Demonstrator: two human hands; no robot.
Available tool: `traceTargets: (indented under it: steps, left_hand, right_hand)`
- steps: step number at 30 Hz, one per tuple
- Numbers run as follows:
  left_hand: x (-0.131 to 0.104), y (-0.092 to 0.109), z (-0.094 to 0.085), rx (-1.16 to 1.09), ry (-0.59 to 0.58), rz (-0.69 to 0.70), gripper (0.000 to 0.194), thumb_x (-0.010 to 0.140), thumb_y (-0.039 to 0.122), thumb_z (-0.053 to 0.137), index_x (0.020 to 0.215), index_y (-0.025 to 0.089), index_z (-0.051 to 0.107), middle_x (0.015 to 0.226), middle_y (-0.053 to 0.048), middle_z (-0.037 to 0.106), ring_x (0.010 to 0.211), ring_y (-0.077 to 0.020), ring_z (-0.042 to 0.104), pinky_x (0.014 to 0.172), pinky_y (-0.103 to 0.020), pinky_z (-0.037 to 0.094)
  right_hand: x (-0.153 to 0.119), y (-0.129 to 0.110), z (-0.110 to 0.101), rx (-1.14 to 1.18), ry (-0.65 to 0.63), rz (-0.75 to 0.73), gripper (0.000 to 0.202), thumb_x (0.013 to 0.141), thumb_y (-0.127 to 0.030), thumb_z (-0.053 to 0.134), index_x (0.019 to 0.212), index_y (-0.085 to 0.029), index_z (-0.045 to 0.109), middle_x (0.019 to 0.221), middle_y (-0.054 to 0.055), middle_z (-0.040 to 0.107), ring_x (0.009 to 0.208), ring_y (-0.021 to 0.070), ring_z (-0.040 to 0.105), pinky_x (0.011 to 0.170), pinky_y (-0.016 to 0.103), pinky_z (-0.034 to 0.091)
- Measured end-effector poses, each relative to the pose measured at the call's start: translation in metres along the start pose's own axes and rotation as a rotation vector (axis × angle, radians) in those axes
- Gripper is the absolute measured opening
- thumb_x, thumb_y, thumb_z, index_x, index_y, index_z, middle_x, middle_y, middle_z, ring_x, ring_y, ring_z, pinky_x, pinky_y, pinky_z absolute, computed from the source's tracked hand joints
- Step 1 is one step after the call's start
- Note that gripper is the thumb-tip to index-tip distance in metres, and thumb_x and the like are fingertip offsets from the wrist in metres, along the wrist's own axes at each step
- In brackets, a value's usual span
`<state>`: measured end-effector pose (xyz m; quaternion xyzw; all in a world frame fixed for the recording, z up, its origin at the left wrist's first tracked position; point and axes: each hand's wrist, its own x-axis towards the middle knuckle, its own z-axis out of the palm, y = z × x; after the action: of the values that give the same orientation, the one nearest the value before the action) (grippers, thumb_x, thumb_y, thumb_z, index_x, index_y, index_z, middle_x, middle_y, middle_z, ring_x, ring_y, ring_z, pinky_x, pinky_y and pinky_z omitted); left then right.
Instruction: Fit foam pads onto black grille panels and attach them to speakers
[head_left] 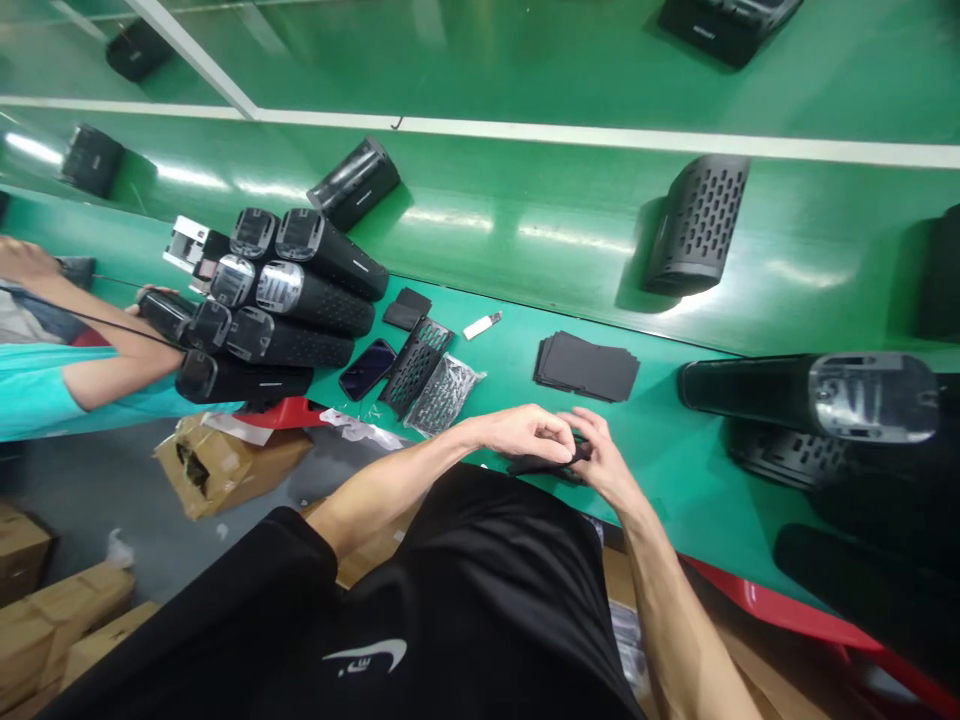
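My left hand (pixel 534 434) and my right hand (pixel 598 458) meet at the table's near edge, close to my body. Both have their fingers closed on a small black part (pixel 546 464), partly hidden by the fingers. Beyond them lies a stack of thin black sheets (pixel 587 367). To the left are a perforated black panel (pixel 417 366), a clear bag of small parts (pixel 444 394), a phone (pixel 367 369), a small white object (pixel 482 325) and some dark pads (pixel 407 308).
Several black housings (pixel 311 298) are piled at the left, beside a person's arm (pixel 112 340). On the right a black housing (pixel 810 395) lies near the edge. More housings (pixel 699 225) stand on the green surface behind. Cardboard boxes (pixel 232 465) sit on the floor.
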<state>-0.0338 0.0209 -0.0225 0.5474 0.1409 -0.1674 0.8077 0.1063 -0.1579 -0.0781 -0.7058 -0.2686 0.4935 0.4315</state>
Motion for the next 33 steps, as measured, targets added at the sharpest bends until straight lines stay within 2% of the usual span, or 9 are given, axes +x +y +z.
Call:
traceTargets:
  steps: [2, 6, 10, 15, 19, 23, 26, 29, 33]
  left_hand:
    - [-0.003, 0.005, -0.002, -0.055, 0.034, 0.015, 0.043, 0.081, 0.053, 0.081, 0.094, 0.012, 0.072, 0.082, -0.001, 0.066, 0.071, -0.0102, 0.055, 0.069, -0.024, 0.044]
    - [-0.012, -0.009, -0.017, 0.123, 0.265, -0.035, 0.035, 0.090, 0.048, 0.072, 0.093, 0.013, 0.069, 0.081, -0.001, 0.067, 0.072, -0.0117, 0.058, 0.071, -0.024, 0.045]
    - [-0.008, -0.040, -0.016, 0.716, 0.391, -0.156, 0.019, 0.098, 0.035, 0.062, 0.099, 0.018, 0.070, 0.089, -0.004, 0.073, 0.084, -0.0193, 0.067, 0.079, -0.029, 0.047]
    - [0.008, -0.075, 0.006, 1.189, 0.377, -0.254, 0.027, 0.105, 0.040, 0.053, 0.121, 0.021, 0.063, 0.113, -0.011, 0.074, 0.105, -0.0275, 0.070, 0.089, -0.035, 0.046]
    - [0.003, -0.091, 0.007, 1.193, 0.582, -0.288, 0.047, 0.100, 0.052, 0.060, 0.135, 0.020, 0.054, 0.125, -0.013, 0.067, 0.114, -0.0282, 0.066, 0.090, -0.035, 0.048]
    - [-0.008, -0.101, -0.007, 1.145, 0.694, -0.291, 0.049, 0.098, 0.050, 0.064, 0.136, 0.021, 0.055, 0.128, -0.010, 0.061, 0.120, -0.0272, 0.059, 0.091, -0.036, 0.050]
    - [-0.009, -0.105, -0.015, 1.099, 0.654, -0.267, 0.027, 0.100, 0.042, 0.061, 0.119, 0.024, 0.066, 0.119, -0.006, 0.063, 0.116, -0.0243, 0.058, 0.092, -0.034, 0.050]
    - [-0.007, -0.102, -0.019, 0.987, 0.667, -0.221, 0.022, 0.101, 0.041, 0.060, 0.107, 0.023, 0.070, 0.111, -0.005, 0.066, 0.109, -0.0223, 0.059, 0.093, -0.033, 0.049]
    - [-0.007, -0.090, -0.017, 0.730, 0.610, -0.075, 0.029, 0.103, 0.046, 0.055, 0.106, 0.021, 0.069, 0.094, -0.001, 0.070, 0.090, -0.0168, 0.062, 0.085, -0.027, 0.047]
  right_hand:
    - [-0.001, -0.006, -0.004, 0.118, -0.129, 0.010, 0.032, 0.069, -0.046, 0.083, 0.087, -0.022, 0.075, 0.133, 0.013, 0.065, 0.123, 0.0326, 0.061, 0.095, 0.043, 0.052]
    - [-0.020, 0.005, -0.013, 0.367, -0.046, 0.267, 0.045, 0.068, -0.060, 0.086, 0.083, -0.021, 0.069, 0.089, 0.006, 0.073, 0.080, 0.0234, 0.069, 0.076, 0.040, 0.059]
    - [-0.029, 0.035, -0.013, 0.057, 0.049, 0.389, 0.056, 0.065, -0.074, 0.077, 0.079, -0.020, 0.070, 0.072, 0.004, 0.069, 0.065, 0.0208, 0.064, 0.056, 0.032, 0.055]
    - [-0.026, 0.060, -0.006, -0.293, 0.171, 0.408, 0.047, 0.068, -0.065, 0.073, 0.053, -0.026, 0.052, 0.047, -0.002, 0.047, 0.054, 0.0189, 0.051, 0.055, 0.032, 0.040]
    - [-0.026, 0.066, -0.009, -0.454, 0.297, 0.385, 0.038, 0.073, -0.065, 0.066, 0.075, -0.026, 0.066, 0.070, 0.004, 0.065, 0.068, 0.0239, 0.059, 0.065, 0.036, 0.040]
    - [-0.020, 0.068, -0.015, -0.494, 0.379, 0.316, 0.059, 0.075, -0.070, 0.058, 0.109, -0.022, 0.067, 0.088, 0.007, 0.068, 0.083, 0.0284, 0.062, 0.075, 0.039, 0.044]
    - [-0.012, 0.069, -0.016, -0.483, 0.377, 0.257, 0.057, 0.077, -0.076, 0.052, 0.092, -0.023, 0.069, 0.084, 0.008, 0.065, 0.083, 0.0288, 0.059, 0.080, 0.042, 0.045]
    - [-0.009, 0.070, -0.016, -0.441, 0.363, 0.223, 0.060, 0.075, -0.083, 0.051, 0.073, -0.025, 0.065, 0.083, 0.009, 0.063, 0.077, 0.0264, 0.058, 0.082, 0.043, 0.046]
    - [-0.009, 0.069, -0.014, -0.321, 0.368, 0.235, 0.062, 0.070, -0.085, 0.059, 0.080, -0.024, 0.062, 0.080, 0.007, 0.066, 0.072, 0.0245, 0.060, 0.077, 0.041, 0.049]
